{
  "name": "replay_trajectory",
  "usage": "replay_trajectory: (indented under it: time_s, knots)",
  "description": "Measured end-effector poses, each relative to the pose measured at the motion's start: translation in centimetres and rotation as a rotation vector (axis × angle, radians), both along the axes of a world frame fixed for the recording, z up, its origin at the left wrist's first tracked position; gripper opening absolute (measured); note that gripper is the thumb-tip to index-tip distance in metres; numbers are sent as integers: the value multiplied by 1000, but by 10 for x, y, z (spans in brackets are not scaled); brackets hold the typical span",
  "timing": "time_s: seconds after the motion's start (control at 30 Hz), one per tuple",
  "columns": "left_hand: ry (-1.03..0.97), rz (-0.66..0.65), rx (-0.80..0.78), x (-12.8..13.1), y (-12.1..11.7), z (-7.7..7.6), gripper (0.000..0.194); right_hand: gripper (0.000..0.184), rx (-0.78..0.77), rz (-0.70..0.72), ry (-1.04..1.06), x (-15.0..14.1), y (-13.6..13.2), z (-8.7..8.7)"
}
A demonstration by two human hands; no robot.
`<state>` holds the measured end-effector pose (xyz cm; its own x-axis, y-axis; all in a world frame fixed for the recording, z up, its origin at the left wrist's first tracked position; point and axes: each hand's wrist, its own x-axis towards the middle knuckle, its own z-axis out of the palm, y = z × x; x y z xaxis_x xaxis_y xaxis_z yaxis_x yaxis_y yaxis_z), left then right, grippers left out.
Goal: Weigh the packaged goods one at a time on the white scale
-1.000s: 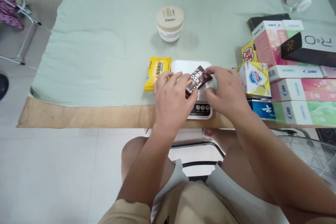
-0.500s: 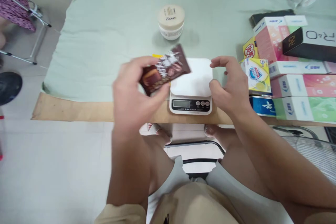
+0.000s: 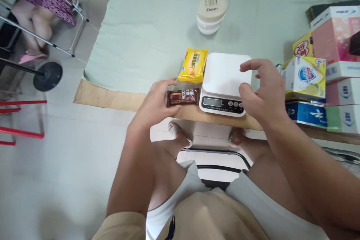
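Note:
A brown snack packet [image 3: 184, 96] with cocoa pictures lies flat at the table's front edge, left of the white kitchen scale [image 3: 225, 73]. My left hand [image 3: 156, 103] is around the packet's left end, thumb and index finger spread apart, not visibly gripping it. Just behind the packet is a yellow soap packet [image 3: 193, 65], close to the scale's left side. At the scale's right side, my right hand [image 3: 263, 92] has its thumb and index finger apart with nothing between them; its other fingers are curled. The scale's plate bears nothing, and its display looks blank.
A cream-lidded Dove jar [image 3: 211, 15] stands behind the scale. On the right are a yellow-and-white soap box [image 3: 305, 77], a blue box [image 3: 306, 114] and several stacked pink and green cartons [image 3: 336, 37]. Another person's legs [image 3: 42, 22] show at the far left.
My left hand has lowered the brown packet from the air to the table's edge and loosened around it. The yellow packet now shows fully. The view has shifted leftward.

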<state>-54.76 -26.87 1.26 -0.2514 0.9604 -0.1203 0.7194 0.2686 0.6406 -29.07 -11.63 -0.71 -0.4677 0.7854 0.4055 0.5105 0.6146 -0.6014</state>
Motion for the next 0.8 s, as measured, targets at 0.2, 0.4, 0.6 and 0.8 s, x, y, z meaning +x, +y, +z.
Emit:
replay_trajectory:
  time_s: [0.2,0.4,0.6,0.8]
  knots:
    - [78,108,-128,-2,-2,-8,46,35,17,-54,16,3,1,2]
    - [82,108,-39,5,2,-7,28,30,56,-30,11,11,1,2]
    - [-57,-92,325,61,16,17,5,30,131,109,-17,21,-16,14]
    - [-357,-241,427,141,61,8,4,34,92,-58,-37,36,-23,20]
